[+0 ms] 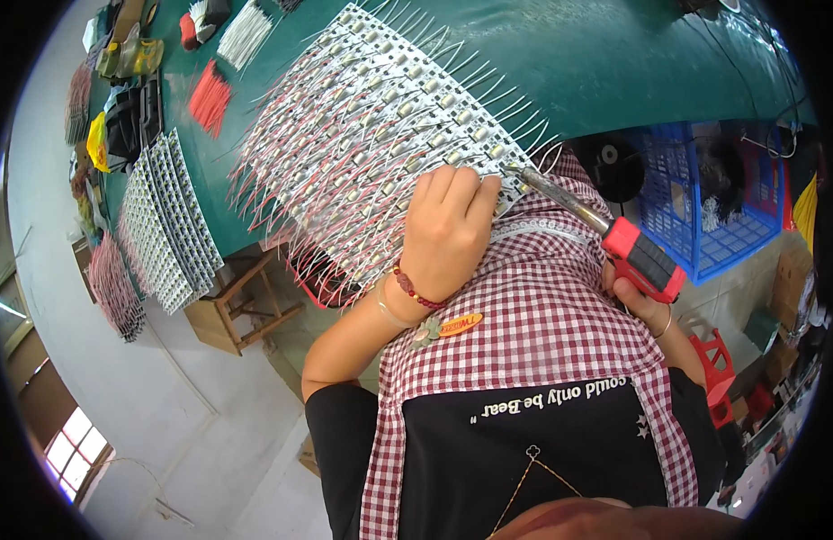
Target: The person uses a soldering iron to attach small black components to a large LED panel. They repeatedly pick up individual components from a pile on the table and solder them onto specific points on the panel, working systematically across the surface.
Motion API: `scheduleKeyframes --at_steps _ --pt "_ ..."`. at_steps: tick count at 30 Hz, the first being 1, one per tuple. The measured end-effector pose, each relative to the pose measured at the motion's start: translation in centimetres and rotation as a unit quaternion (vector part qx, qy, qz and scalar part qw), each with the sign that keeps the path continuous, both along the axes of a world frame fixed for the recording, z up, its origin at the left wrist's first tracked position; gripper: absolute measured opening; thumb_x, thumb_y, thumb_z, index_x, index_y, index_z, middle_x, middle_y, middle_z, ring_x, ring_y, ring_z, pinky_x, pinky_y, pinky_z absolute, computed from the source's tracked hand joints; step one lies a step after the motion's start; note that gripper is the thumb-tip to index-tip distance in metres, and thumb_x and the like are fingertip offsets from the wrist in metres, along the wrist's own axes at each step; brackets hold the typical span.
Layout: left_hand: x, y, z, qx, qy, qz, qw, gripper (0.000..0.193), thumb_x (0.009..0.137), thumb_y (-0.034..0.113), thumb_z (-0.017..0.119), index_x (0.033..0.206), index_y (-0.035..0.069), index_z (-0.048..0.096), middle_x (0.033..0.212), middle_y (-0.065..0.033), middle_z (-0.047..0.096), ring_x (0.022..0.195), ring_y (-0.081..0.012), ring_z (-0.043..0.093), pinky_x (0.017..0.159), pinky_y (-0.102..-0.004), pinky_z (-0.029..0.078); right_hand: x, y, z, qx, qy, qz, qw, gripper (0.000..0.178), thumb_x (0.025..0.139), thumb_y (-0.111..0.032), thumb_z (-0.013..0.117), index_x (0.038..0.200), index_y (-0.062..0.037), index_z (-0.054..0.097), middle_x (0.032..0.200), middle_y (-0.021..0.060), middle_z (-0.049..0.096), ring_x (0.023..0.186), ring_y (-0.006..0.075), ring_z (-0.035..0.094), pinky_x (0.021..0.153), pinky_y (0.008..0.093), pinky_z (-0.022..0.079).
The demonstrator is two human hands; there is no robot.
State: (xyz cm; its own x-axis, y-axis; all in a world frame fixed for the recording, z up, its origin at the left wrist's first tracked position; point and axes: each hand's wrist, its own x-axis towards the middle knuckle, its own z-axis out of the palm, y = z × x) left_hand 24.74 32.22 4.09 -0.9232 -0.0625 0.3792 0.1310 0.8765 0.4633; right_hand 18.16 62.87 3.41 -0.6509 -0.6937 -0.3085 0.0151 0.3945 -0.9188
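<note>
A large panel of white circuit boards point(407, 108) with rows of small components lies over the edge of the green table, red and white wires fringing it. My left hand point(448, 225) rests on its near right part, fingers curled together and pressed down; whatever they pinch is hidden beneath them. In my right hand point(640, 299), by my right side, is a soldering iron point(646, 261) with a red and black handle. Its metal shaft slants up and left, and the tip touches or nearly touches the panel's near right edge, just right of my left fingers.
On the green table point(596, 63) lie a bundle of red wires point(210, 97) and one of white wires point(246, 34). More circuit panels point(169, 225) hang over the left edge above a wooden stool point(246, 306). A blue crate point(731, 243) and a red stool point(715, 369) stand at right.
</note>
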Motion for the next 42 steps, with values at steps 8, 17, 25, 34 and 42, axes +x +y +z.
scheduleKeyframes --at_steps 8,17,25,34,42 --pt "0.1 0.2 -0.3 0.005 0.001 0.010 1.000 0.022 0.070 -0.004 0.066 0.092 0.001 0.065 0.074 -0.0070 0.046 0.071 -0.0233 0.050 0.064 -0.0351 0.041 -0.1 -0.8 -0.2 -0.030 0.140 0.035 0.989 0.018 0.072 -0.022 0.067 0.076 -0.0053 0.063 0.072 0.0067 0.061 0.062 0.0251 0.057 0.054 0.0360 0.042" --pt "0.0 0.1 -0.1 -0.006 -0.009 -0.001 1.000 0.020 0.072 -0.004 0.066 0.091 0.000 0.064 0.074 -0.0069 0.045 0.071 -0.0233 0.049 0.064 -0.0351 0.040 -0.4 -1.4 1.1 -0.023 0.092 0.028 0.995 0.020 0.071 -0.023 0.069 0.076 -0.0057 0.062 0.073 0.0073 0.061 0.059 0.0255 0.058 0.053 0.0352 0.043" --pt "0.0 0.2 -0.3 -0.013 -0.009 0.003 1.000 0.019 0.072 -0.003 0.065 0.091 0.000 0.064 0.075 -0.0074 0.045 0.071 -0.0235 0.048 0.064 -0.0352 0.040 -0.5 -1.7 0.2 -0.046 0.158 0.038 0.986 0.020 0.072 -0.025 0.068 0.076 -0.0054 0.061 0.072 0.0068 0.061 0.059 0.0256 0.059 0.054 0.0356 0.044" --pt "0.0 0.1 0.1 -0.011 -0.019 0.000 1.000 0.019 0.072 -0.002 0.065 0.091 0.000 0.064 0.074 -0.0072 0.045 0.070 -0.0236 0.048 0.064 -0.0349 0.040 0.3 -0.1 -0.2 -0.035 0.008 -0.009 0.999 0.024 0.078 -0.027 0.066 0.078 -0.0044 0.061 0.065 0.0051 0.059 0.058 0.0231 0.057 0.054 0.0331 0.043" --pt "0.2 -0.2 0.7 -0.063 -0.046 0.016 0.997 0.022 0.072 0.004 0.066 0.094 0.008 0.067 0.081 -0.0029 0.053 0.077 -0.0192 0.052 0.068 -0.0337 0.036 -1.2 -4.1 1.0 -0.229 -0.159 -0.149 0.949 0.063 0.088 -0.043 0.062 0.125 0.0013 0.037 0.059 0.0055 0.049 0.047 0.0135 0.047 0.050 0.0274 0.043"
